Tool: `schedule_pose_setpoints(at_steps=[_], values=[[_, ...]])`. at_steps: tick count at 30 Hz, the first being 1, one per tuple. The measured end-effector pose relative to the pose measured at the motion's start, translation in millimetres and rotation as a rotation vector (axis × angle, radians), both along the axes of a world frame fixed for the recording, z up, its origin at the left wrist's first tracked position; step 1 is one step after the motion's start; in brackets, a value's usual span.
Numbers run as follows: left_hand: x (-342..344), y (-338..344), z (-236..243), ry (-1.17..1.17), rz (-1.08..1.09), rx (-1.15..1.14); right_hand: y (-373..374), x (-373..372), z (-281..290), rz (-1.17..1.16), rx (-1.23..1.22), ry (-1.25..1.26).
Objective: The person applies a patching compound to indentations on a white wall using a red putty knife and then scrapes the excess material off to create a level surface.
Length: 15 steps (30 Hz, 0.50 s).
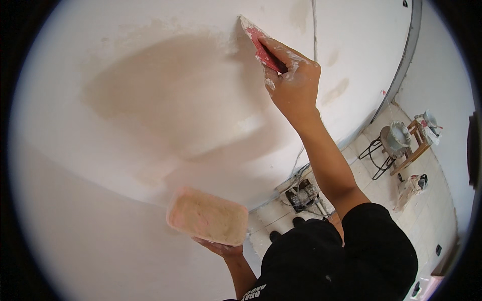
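Observation:
My right hand (296, 88) grips a red putty knife (254, 36), its blade smeared with white putty. The blade's tip is against the white wall (201, 145), near the top of the view. White putty also marks the fingers and knuckles. Lower down, my left hand (221, 248) supports a rectangular, pink-rimmed tub (242, 220) from below. Its broad face looks beige, as if coated with putty. Most of the left fingers are hidden behind the tub. Between the hands, a large beige damp-looking patch (145, 75) spreads over the wall.
Tools and cables (304, 194) lie on the tiled floor (366, 188) by the wall's foot. To the right, a putty-smeared bucket (399, 135) rests on a metal-legged stool (374, 150), beside a wooden stool (411, 160). A crumpled bag (411, 188) lies nearby. A thin vertical line (315, 30) crosses the wall.

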<state>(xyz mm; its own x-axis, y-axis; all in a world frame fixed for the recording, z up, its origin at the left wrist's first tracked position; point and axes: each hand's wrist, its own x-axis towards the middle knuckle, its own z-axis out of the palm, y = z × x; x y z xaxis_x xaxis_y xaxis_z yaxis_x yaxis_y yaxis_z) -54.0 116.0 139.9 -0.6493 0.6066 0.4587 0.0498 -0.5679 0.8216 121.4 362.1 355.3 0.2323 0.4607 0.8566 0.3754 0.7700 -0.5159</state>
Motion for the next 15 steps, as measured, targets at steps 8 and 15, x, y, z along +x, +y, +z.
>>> schedule_pose_setpoints(at_steps=[8,15], values=[[-7.5,-8.2,-1.6,0.036,0.049,-0.020,-25.7,-40.5,-65.2,-0.102,0.102,-0.362],[-3.4,5.5,18.8,0.025,-0.010,0.064,-27.6,-7.3,-29.8,-0.052,0.144,-0.089]])
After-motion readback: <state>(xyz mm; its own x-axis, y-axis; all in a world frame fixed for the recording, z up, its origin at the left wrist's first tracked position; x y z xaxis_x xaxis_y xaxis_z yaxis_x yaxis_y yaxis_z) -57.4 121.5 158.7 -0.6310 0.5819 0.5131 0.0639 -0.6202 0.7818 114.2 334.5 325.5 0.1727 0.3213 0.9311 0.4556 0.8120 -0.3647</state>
